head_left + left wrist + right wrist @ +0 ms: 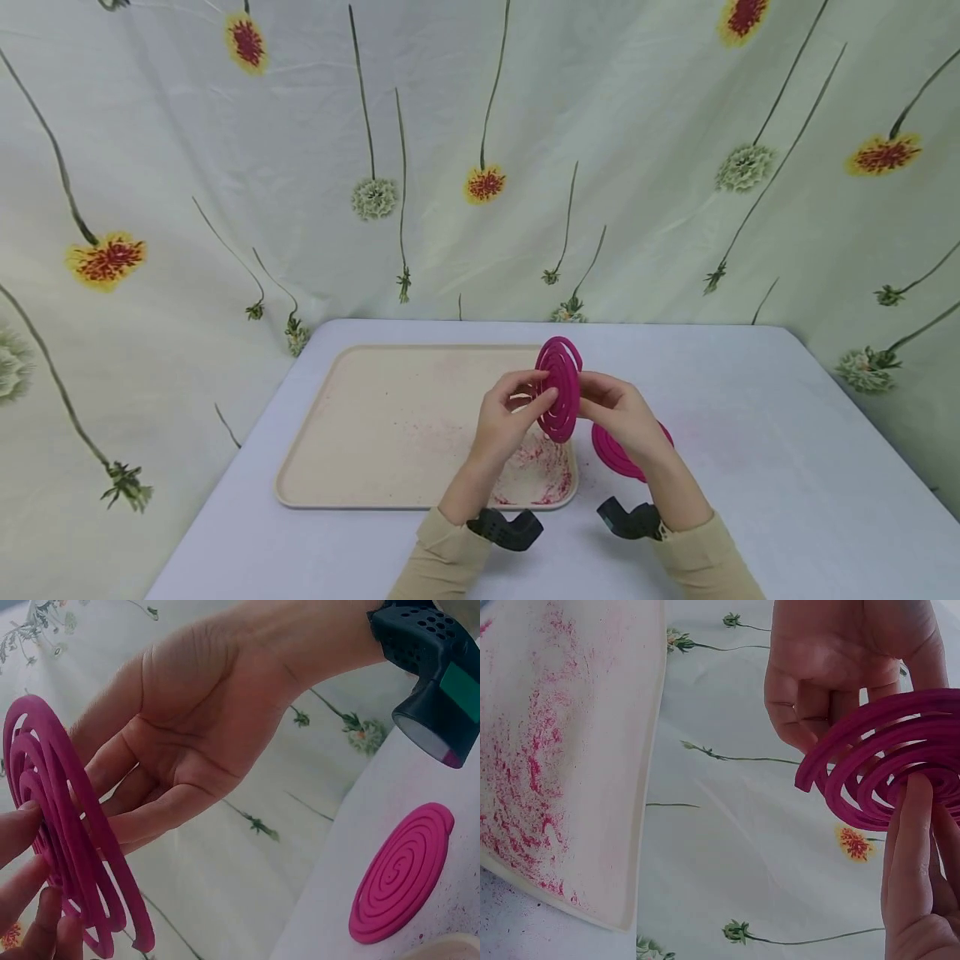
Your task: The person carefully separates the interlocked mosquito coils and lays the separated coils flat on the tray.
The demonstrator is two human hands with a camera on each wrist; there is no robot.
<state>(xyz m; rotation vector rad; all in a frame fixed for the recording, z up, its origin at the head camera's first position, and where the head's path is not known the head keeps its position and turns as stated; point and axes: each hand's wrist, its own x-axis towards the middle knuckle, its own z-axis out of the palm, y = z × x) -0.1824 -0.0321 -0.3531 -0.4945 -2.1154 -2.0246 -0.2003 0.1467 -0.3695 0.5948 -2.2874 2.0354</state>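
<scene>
Left hand (501,417) and right hand (624,414) pinch a magenta flat spiral coil (558,392) upright, we judge to steady its loose rings, near the cream rectangular tray's (367,433) right edge.

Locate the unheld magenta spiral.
In the head view, the magenta spiral lies on the white table, just right of the beige tray, partly behind the right wrist.

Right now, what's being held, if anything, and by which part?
The raised pink spiral, by its opposite flat faces: left hand on one, right hand on the other.
</scene>
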